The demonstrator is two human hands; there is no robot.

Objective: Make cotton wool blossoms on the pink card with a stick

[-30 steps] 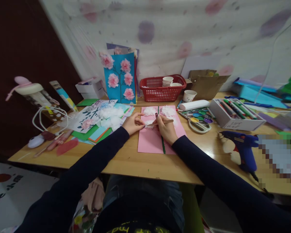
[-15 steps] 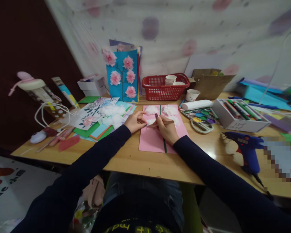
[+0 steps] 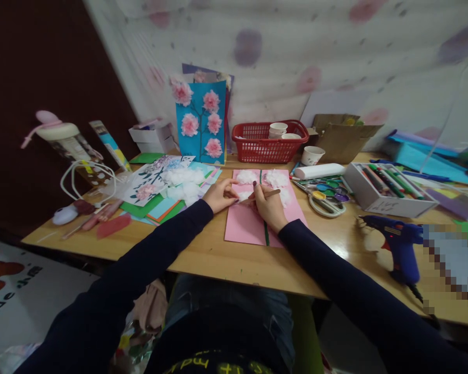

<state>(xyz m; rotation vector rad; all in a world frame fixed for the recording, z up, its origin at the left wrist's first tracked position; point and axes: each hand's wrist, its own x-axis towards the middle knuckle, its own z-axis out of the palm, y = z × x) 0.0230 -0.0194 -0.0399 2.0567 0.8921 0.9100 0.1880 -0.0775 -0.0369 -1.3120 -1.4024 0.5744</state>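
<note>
A pink card [image 3: 244,228] lies flat on the table, with a dark green stem [image 3: 266,234] down its middle. Tufts of white cotton [image 3: 276,178] sit on both sides of the stem. My right hand [image 3: 269,206] grips a thin, brown pencil-like stick [image 3: 273,192] over the card, its lower end by the cotton left of the stem. My left hand [image 3: 220,196] rests at the card's left edge, thumb and forefinger apart beside that same cotton. The right fingers partly cover the stick and the cotton under it.
Loose cotton [image 3: 185,179] lies on coloured papers to the left. Behind stand a blue flower card [image 3: 187,143] and a red basket [image 3: 253,150] with paper cups. Scissors [image 3: 327,209], a box of markers [image 3: 388,203] and a blue glue gun [image 3: 401,244] with its cord are on the right.
The whole view has shifted slightly, so things appear a little further right. Both hands stay at the same part of the card; the right hand still holds the brown stick.
</note>
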